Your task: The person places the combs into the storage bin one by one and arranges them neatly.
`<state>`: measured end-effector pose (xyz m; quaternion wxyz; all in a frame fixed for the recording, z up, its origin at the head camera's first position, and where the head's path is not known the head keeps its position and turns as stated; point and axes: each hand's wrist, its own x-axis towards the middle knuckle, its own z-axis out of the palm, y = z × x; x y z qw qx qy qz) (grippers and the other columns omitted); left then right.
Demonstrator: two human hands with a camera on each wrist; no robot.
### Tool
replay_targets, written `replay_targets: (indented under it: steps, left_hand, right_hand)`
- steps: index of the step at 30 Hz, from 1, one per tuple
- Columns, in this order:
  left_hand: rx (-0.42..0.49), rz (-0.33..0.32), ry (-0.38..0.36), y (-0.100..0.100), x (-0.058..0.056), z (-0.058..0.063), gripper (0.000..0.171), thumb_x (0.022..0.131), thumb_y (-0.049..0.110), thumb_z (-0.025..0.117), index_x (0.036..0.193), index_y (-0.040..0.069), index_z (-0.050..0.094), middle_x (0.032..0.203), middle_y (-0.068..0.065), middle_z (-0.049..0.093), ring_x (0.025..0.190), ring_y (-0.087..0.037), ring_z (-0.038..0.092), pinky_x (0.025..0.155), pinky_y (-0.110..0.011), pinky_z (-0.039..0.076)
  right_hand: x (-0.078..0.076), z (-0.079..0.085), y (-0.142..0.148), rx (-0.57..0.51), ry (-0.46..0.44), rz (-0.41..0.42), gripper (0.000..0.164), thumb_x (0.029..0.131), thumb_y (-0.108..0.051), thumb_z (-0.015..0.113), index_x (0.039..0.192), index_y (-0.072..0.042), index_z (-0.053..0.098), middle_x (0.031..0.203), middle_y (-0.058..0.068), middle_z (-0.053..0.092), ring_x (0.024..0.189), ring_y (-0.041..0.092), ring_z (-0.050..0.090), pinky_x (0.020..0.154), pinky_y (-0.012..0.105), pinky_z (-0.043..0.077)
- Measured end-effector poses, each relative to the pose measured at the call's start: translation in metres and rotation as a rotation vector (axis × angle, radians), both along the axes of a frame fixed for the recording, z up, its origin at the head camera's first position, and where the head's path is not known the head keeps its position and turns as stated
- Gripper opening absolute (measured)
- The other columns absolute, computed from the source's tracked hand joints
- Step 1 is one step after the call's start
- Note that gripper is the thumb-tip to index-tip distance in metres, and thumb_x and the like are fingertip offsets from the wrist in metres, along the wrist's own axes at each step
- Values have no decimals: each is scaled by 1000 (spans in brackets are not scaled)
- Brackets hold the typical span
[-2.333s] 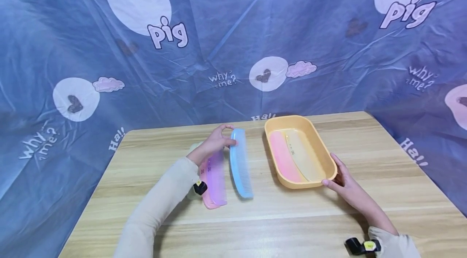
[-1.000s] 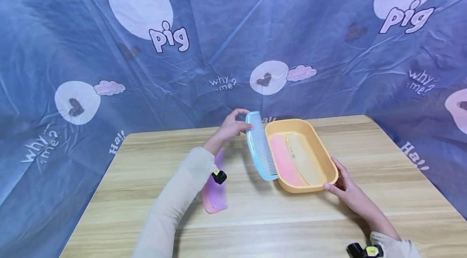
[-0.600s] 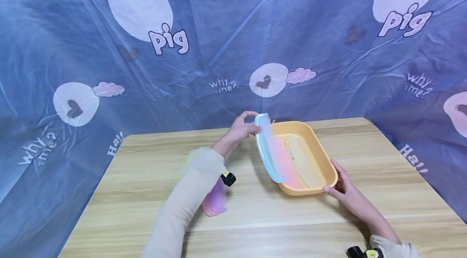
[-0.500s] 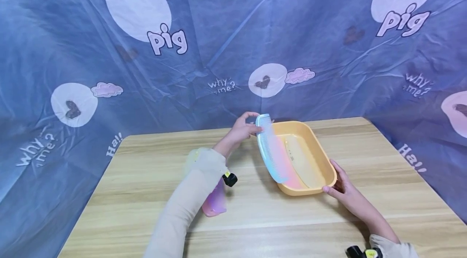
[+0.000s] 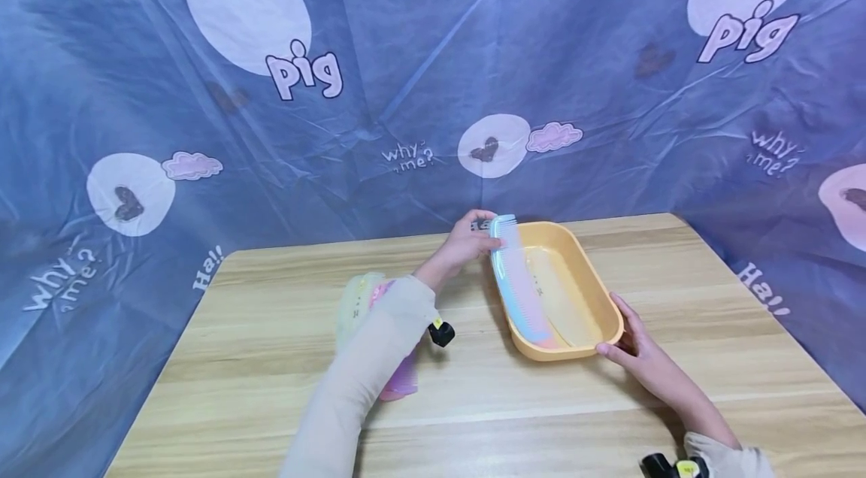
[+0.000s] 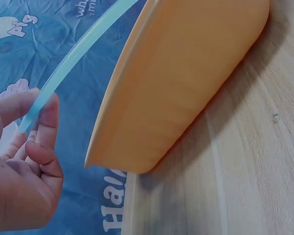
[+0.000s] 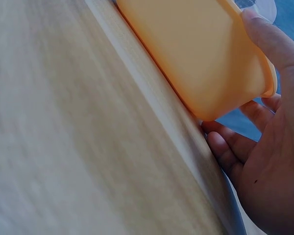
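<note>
My left hand point(image 5: 467, 241) pinches a light-blue comb point(image 5: 517, 286) near its far end. In the left wrist view the comb point(image 6: 73, 54) is edge-on, between thumb and fingers. It is held slanted over the left side of an orange-yellow plastic basin point(image 5: 595, 275). Inside the basin lies a pale yellow comb point(image 5: 564, 305); a pink one beside it is mostly covered by the blue comb. My right hand point(image 5: 639, 346) grips the basin's near right corner. The right wrist view shows that thumb on the rim and the fingers around the wall.
Left of the basin, a pale green comb point(image 5: 352, 309) and a purple comb point(image 5: 406, 379) over a pink one lie on the wooden table point(image 5: 514, 418), partly behind my left sleeve point(image 5: 365, 373). A blue printed cloth point(image 5: 406, 87) hangs behind the table.
My left hand has lifted the blue comb from beside the other combs and carried it right, over the basin's left side. My right hand has stayed on the basin's corner.
</note>
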<state>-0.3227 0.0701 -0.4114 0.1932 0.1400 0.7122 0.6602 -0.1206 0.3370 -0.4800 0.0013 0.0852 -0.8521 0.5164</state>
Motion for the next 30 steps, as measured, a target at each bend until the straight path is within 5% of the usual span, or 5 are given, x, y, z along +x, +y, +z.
replay_targets:
  steps: [7, 23, 27, 30]
  left_hand:
    - [2, 18, 1, 8, 4, -6, 50, 76, 2, 71, 118, 16, 48, 72, -2, 64, 59, -11, 57, 63, -27, 47]
    - [-11, 18, -3, 20, 11, -18, 51, 76, -1, 70, 120, 13, 47, 63, -3, 61, 53, -11, 57, 52, -23, 44]
    - [0, 25, -11, 21, 13, -20, 52, 76, -3, 69, 120, 12, 47, 69, -11, 65, 54, -12, 57, 54, -22, 47]
    - [-4, 29, 8, 23, 14, -21, 52, 75, -5, 69, 119, 11, 47, 97, -19, 68, 59, -11, 59, 57, -22, 49]
  right_hand:
    - [1, -1, 0, -7, 6, 16, 83, 91, -9, 55, 148, -13, -4, 144, 39, 14, 109, -24, 32, 82, 0, 33]
    - [2, 1, 5, 29, -4, 3, 84, 91, -11, 57, 149, -17, -4, 144, 37, 17, 107, -24, 33, 81, 1, 34]
    - [2, 1, 6, 39, -15, -3, 84, 91, -13, 57, 149, -16, -4, 144, 36, 18, 106, -24, 34, 81, 1, 34]
    - [3, 2, 7, 39, -14, -1, 84, 91, -13, 57, 148, -14, -3, 144, 36, 18, 106, -23, 35, 80, 1, 35]
